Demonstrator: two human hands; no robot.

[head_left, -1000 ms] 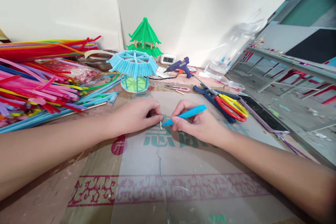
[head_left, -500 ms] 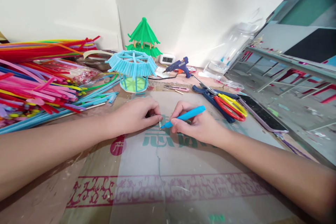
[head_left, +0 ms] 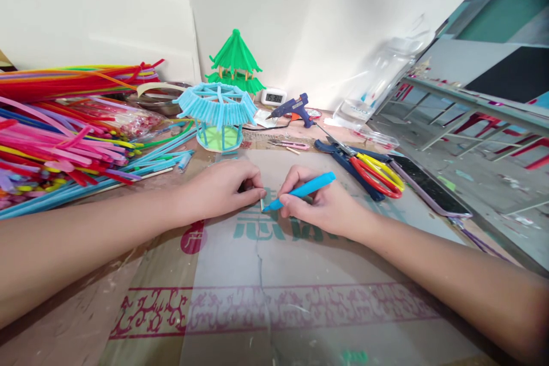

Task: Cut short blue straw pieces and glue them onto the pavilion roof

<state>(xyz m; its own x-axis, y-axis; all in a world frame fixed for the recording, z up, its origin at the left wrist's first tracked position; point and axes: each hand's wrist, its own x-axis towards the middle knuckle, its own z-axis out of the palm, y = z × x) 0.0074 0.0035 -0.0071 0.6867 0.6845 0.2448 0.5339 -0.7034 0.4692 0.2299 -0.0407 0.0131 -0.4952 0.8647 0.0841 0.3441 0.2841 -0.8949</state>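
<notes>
Centre of the frame: two bare hands are posed close together, but apart, over a translucent sheet (head_left: 231, 266). The left forearm is extended from the left edge, slanting slightly upward to the centre. The left hand (head_left: 229, 186) is laid palm down, its back turned upward and its fingers curled inward; thumb and forefinger are closed to a pinch, by which a short pale stick (head_left: 262, 205) is held. The stick is seen at the centre of the frame, its lower end exposed below the fingertips and its upper part hidden by them. The right forearm is angled up and leftward from the lower right. The right hand (head_left: 319, 201) is rested on its outer side, and a blue marker (head_left: 309, 185) is gripped between its thumb and bent fingers, the remaining fingers being folded beneath. The marker is tilted, its rear end raised to the right and its tip pointed down-left at the stick's lower end; whether contact is made cannot be told. A light-blue model pavilion (head_left: 218, 106) is placed above the left hand, and scissors (head_left: 377, 174) are laid right of the right hand.
</notes>
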